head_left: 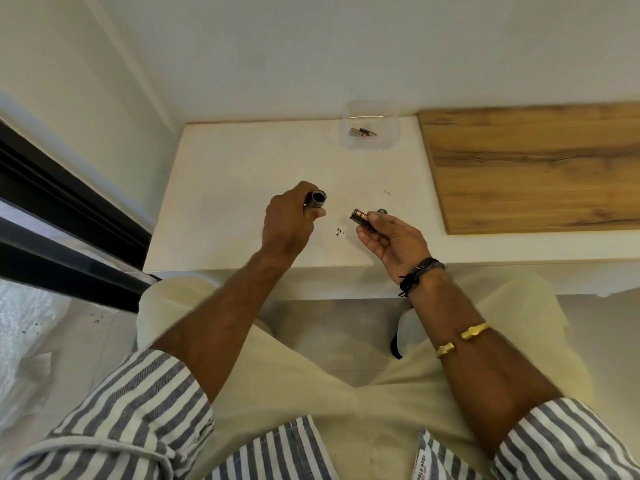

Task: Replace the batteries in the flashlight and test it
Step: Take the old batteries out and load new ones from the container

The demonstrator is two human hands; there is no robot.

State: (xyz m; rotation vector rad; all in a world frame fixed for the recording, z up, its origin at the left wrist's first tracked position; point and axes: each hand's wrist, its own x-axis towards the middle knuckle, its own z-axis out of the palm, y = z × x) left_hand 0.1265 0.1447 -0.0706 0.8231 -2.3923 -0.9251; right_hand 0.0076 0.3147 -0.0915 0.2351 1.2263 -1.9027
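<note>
The left hand (289, 221), at the centre of the frame, has its fingers curled round the flashlight (316, 199); the open end of the tube points up and to the right, and its inside reads dark. The right hand (394, 240), just right of centre, lies palm up and pinches a battery pack (361, 219) between thumb and fingers; a copper-coloured band shows on the pack, and its round end faces the flashlight. The two parts are near each other but apart. Both hands hover over the white table (242, 188).

A small dark round part (382, 211) lies on the table just behind the right fingertips; its type cannot be told. Small dark flecks (340, 232) mark the table between the hands. Dark cord bands (420, 271) circle the right wrist; a gold bangle (462, 337) sits further down the forearm; striped sleeves (145, 410) are rolled up at the lower edge.

At upper centre, against the wall, a clear plastic box (394, 133) holds loose batteries (362, 132). A wooden board (536, 168) lies on the table at upper right.
</note>
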